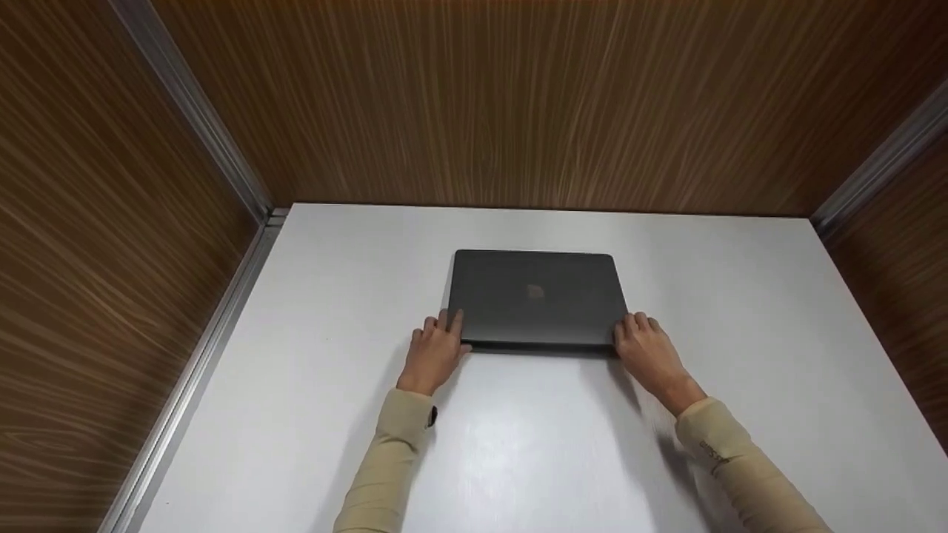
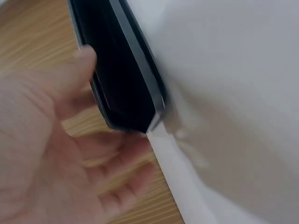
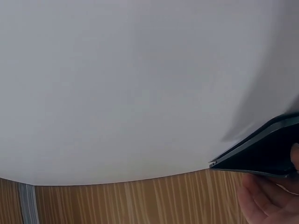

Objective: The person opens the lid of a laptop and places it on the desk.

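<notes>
Dark laptop [image 1: 503,345], apple-like logo [image 1: 535,292] on raised lid [image 1: 511,311], left fingers [image 1: 458,322] and right fingers [image 1: 642,323] pinching it, sleeve lettering [image 1: 714,452] illegible

Viewed from where I stand, the left sleeve [image 1: 381,477] is beige, long and creased crosswise behind the left cuff [image 1: 406,409]. A small black part [image 1: 433,416], type not identifiable, sits at that cuff's inner edge. The right sleeve [image 1: 763,481], right of the left cuff, matches in colour. Dark lettering [image 1: 714,452], illegible, marks its side facing the left cuff. The left hand [image 1: 432,357] and right hand [image 1: 650,355] are bare.
</notes>
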`<state>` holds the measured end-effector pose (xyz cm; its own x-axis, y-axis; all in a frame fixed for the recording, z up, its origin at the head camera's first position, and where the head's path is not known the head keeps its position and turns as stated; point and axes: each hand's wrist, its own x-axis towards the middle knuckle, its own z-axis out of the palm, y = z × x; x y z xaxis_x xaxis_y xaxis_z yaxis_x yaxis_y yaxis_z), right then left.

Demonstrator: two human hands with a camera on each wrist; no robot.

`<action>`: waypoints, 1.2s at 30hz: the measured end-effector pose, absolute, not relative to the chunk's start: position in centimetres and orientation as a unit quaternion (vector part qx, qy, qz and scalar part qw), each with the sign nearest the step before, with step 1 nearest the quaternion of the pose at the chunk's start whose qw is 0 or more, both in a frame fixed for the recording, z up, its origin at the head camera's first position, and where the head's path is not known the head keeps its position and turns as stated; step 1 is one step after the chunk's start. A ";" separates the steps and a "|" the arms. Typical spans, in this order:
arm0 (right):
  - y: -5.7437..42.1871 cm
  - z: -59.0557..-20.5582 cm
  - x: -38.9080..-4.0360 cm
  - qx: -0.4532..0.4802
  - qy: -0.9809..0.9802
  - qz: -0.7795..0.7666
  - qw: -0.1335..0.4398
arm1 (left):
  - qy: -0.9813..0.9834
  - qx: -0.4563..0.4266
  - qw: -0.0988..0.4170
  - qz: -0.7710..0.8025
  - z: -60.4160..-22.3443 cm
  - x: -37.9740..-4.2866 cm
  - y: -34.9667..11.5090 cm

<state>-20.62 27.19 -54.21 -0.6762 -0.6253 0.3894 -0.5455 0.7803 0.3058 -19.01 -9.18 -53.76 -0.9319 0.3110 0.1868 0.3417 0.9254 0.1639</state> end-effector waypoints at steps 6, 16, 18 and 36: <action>27.2 -54.0 -20.7 0.323 -0.914 -0.085 0.233 | -0.984 -0.085 -0.036 -0.152 -53.9 -16.3 -8.9; 27.6 -53.6 -21.1 0.325 -0.908 -0.075 0.256 | -0.972 -0.188 -0.097 -0.105 -52.9 -15.3 -8.3; 27.6 -53.5 -21.1 0.324 -0.907 -0.079 0.256 | -0.966 -0.217 -0.094 -0.107 -52.9 -15.3 -8.1; 27.5 -54.3 -21.0 0.335 -0.903 -0.058 0.264 | -0.954 -0.258 -0.126 -0.085 -53.2 -13.5 -7.2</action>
